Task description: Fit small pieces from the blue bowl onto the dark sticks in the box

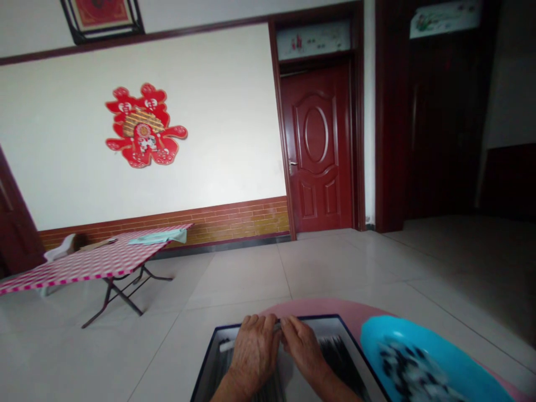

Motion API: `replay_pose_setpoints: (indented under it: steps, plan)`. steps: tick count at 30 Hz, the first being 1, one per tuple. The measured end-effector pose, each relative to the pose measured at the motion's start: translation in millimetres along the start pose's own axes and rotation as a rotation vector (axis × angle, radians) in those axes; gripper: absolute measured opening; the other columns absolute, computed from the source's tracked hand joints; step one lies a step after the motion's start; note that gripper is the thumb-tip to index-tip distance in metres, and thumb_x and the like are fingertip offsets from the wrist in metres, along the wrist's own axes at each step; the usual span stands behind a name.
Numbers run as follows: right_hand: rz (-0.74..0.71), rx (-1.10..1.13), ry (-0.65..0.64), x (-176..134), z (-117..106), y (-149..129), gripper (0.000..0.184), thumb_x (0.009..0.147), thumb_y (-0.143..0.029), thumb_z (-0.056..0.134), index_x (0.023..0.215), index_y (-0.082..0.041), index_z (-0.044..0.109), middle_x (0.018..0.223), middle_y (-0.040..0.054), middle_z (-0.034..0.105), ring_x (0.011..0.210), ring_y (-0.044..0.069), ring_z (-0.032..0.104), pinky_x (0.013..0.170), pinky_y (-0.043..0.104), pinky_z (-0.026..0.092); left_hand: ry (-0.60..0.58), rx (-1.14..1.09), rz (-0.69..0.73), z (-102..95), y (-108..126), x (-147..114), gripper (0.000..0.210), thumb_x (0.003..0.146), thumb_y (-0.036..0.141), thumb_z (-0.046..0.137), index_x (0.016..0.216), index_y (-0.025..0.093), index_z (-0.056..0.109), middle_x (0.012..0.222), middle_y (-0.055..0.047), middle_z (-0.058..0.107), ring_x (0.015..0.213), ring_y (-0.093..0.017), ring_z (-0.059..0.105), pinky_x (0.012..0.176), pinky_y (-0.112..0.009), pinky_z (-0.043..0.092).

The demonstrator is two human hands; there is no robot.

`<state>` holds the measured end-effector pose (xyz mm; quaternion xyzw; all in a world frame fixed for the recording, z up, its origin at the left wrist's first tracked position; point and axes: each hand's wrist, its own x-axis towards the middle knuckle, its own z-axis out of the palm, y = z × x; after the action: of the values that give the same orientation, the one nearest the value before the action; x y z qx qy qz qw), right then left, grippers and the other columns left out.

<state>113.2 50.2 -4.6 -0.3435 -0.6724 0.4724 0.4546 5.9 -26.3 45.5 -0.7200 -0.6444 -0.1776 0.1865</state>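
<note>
My left hand (254, 349) and my right hand (302, 343) meet over the far part of a shallow white tray (330, 322) with a dark blue rim. Both are closed, fingers curled round a thin grey stick-like piece (277, 325); most of it is hidden by the fingers. Inside the tray, bundles of slim dark sticks (341, 357) lie to the right of my right hand, and more show beneath my left wrist. A white tube-like piece (226, 345) rests at the tray's left, beside my left hand.
A blue basin (372, 329) holding many small black and white pieces stands right of the tray, on a pink round surface (312, 305). Farther left is a folding table (96, 265) with a checked cover and a pale green cloth (157, 238). A red door (316, 145) is behind.
</note>
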Motion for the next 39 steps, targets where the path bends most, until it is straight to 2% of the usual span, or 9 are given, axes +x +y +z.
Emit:
replay_pose_setpoints:
  steps: [4,7,16,24,33,39]
  plan:
    - [0.044,0.046,-0.001,1.7,-0.5,1.8,0.034,0.080,-0.048,0.042,0.064,-0.020,0.052,0.055,-0.0024,0.051,0.052,0.013,0.048,0.049,0.024,0.036,-0.019,0.012,0.044,8.1,-4.7,-0.3,0.017,0.085,0.011,0.040,0.090,0.021,0.052,0.081,-0.001,0.058,0.075,-0.020,0.048,0.071,-0.033,0.033]
    - [0.045,0.041,0.012,2.6,-1.6,1.3,0.034,0.081,-0.048,0.042,0.062,-0.021,0.051,0.053,-0.0031,0.048,0.051,0.013,0.046,0.048,0.025,0.036,-0.018,0.029,0.021,12.8,-5.3,0.3,0.016,0.084,0.011,0.043,0.090,0.022,0.053,0.083,-0.001,0.058,0.077,-0.021,0.047,0.072,-0.033,0.034]
    - [-0.039,-0.041,0.047,-1.3,0.9,0.1,0.035,0.081,-0.053,0.039,0.066,-0.023,0.051,0.063,0.0007,0.055,0.063,0.017,0.053,0.056,0.025,0.042,-0.001,-0.022,-0.022,2.0,2.0,1.4,0.013,0.088,0.016,0.040,0.090,0.021,0.052,0.083,-0.002,0.060,0.077,-0.019,0.051,0.069,-0.029,0.037]
    - [-0.102,-0.085,0.066,-1.2,-2.4,-7.5,0.033,0.082,-0.050,0.040,0.064,-0.023,0.048,0.058,-0.0014,0.051,0.058,0.015,0.049,0.053,0.024,0.039,0.020,-0.004,-0.009,14.7,1.4,0.1,0.019,0.085,0.008,0.040,0.088,0.023,0.052,0.082,-0.001,0.060,0.077,-0.018,0.054,0.062,-0.026,0.040]
    - [-0.140,-0.123,0.068,-1.8,-4.4,-11.3,0.032,0.084,-0.045,0.040,0.064,-0.022,0.049,0.058,-0.0020,0.052,0.056,0.014,0.048,0.053,0.024,0.037,0.028,-0.097,-0.049,11.9,1.6,-1.6,0.016,0.088,0.014,0.039,0.096,0.021,0.051,0.088,-0.003,0.062,0.081,-0.017,0.057,0.067,-0.025,0.044]
    - [-0.143,-0.136,0.069,-0.8,-3.9,-10.9,0.031,0.083,-0.044,0.040,0.063,-0.022,0.048,0.056,-0.0023,0.049,0.056,0.015,0.048,0.054,0.024,0.037,0.046,0.014,-0.045,14.0,0.7,-2.7,0.019,0.087,0.012,0.039,0.092,0.024,0.053,0.085,-0.002,0.060,0.078,-0.018,0.055,0.061,-0.024,0.041]
